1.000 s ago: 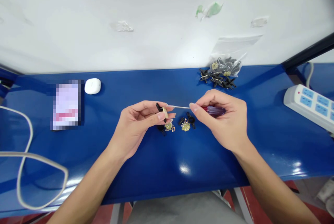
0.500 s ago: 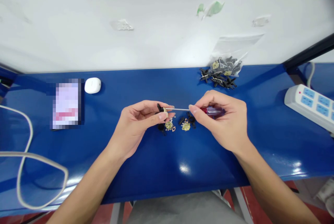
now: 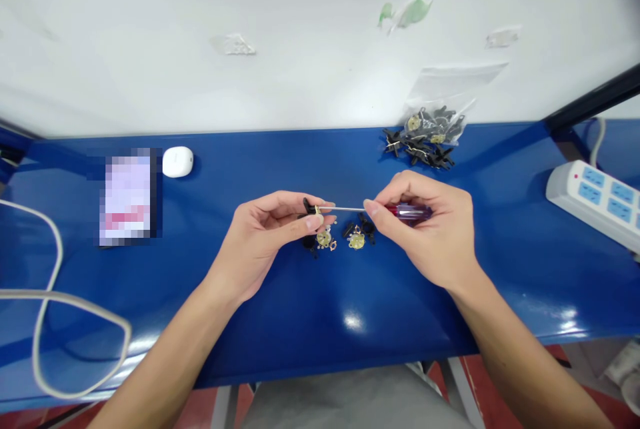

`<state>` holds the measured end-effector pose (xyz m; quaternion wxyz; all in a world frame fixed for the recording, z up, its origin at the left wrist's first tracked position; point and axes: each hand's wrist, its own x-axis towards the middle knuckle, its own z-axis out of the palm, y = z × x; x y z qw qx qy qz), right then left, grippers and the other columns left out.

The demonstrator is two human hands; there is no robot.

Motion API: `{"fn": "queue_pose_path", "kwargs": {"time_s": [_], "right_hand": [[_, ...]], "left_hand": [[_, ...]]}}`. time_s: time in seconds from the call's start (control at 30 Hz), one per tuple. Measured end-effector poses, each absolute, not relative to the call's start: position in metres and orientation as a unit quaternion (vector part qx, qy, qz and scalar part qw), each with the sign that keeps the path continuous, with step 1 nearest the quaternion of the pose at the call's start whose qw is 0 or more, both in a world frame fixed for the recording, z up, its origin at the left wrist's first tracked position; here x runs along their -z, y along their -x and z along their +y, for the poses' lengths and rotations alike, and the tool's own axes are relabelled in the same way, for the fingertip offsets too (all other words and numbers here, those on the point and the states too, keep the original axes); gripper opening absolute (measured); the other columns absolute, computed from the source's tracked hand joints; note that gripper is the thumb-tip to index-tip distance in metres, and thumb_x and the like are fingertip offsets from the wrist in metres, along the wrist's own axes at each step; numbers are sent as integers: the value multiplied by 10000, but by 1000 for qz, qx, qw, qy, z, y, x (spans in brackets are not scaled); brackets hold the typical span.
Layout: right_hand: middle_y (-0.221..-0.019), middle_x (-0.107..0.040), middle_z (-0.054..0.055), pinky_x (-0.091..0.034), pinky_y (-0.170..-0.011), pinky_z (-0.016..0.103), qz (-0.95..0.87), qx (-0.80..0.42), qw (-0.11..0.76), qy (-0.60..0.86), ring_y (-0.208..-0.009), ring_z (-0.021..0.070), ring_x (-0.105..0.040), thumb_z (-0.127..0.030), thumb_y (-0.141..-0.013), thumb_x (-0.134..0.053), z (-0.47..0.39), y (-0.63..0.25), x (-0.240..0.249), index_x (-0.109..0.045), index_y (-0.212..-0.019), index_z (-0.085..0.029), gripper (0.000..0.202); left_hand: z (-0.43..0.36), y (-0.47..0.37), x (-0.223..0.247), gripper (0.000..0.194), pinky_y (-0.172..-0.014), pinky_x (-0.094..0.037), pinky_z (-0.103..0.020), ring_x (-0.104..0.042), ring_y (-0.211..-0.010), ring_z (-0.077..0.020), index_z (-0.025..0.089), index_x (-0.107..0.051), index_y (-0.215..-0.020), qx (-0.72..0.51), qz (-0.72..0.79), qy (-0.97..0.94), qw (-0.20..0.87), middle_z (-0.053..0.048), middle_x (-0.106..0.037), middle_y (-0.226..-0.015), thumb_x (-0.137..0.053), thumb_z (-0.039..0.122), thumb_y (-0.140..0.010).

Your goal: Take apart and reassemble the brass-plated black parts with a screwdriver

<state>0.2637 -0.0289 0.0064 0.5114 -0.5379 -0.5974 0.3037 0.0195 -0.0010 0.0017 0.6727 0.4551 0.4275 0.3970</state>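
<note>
My left hand (image 3: 270, 236) pinches a small black plastic part (image 3: 309, 205) with a brass-coloured piece on its right side; the fingers hide much of it. A screwdriver (image 3: 407, 212) with a clear red-purple handle lies level in my right hand (image 3: 433, 232), thumb and fingers closed round it. Its thin metal shaft points left, and the tip meets the brass-coloured side of the part. Below the hands, on the blue table, are round brass discs (image 3: 357, 241), black plastic pieces (image 3: 369, 229) and a small copper-coloured ring (image 3: 333, 245).
Black parts (image 3: 425, 152) lie in a heap at the back, beside a clear plastic bag (image 3: 445, 124) of similar parts. A white power strip (image 3: 595, 199) stands at the right. On the left are a white case (image 3: 178, 162), a blurred-out flat object (image 3: 127, 199) and a pale cable (image 3: 90, 306).
Both hands hold nearly the same pose, with the screwdriver tip still at the black part. The whole view has shifted very slightly.
</note>
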Motion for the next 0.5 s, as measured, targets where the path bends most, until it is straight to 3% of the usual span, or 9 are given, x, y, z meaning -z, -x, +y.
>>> {"fn": "queue_pose_path", "kwargs": {"time_s": [0.1,0.27,0.37,0.5], "right_hand": [[-700,-677,-23,-438,-542,280,-597,-320,503,537,-586,123,-531,-260,-984,-866,-29,-266,-5,-729,-779,-241,247],[-534,-473,-74,-308,-466,278,-571,-418,460,536,-458,108,-411,-438,-1155,-688,-26,-274,-4,-835,-978,-236,306],[-531,-457,-102,-251,-443,262,-508,-492,477,522,-444,108,-385,-461,-1113,-762,-23,-276,-3,-812,-1175,-243,232],[-574,-523,-106,-257,-467,253,-482,-508,499,511,-478,107,-404,-375,-1060,-831,-21,-277,-5,-744,-1268,-261,252]], "left_hand": [[-1,-20,-2,158,-1037,-718,-401,-912,-1086,-302,269,-957,-1054,-396,433,-465,663,-80,-952,-1155,-1030,261,-914],[0,-20,-1,187,-1028,-712,-397,-907,-1077,-309,239,-970,-1052,-391,451,-484,639,-103,-953,-1145,-1048,259,-884],[0,-21,0,182,-1006,-719,-393,-912,-1066,-312,239,-972,-1047,-383,450,-488,643,-106,-954,-1144,-1047,279,-886],[0,-21,1,167,-983,-719,-359,-916,-1050,-298,233,-971,-1033,-374,446,-485,652,-108,-955,-1126,-1047,278,-891]]}}
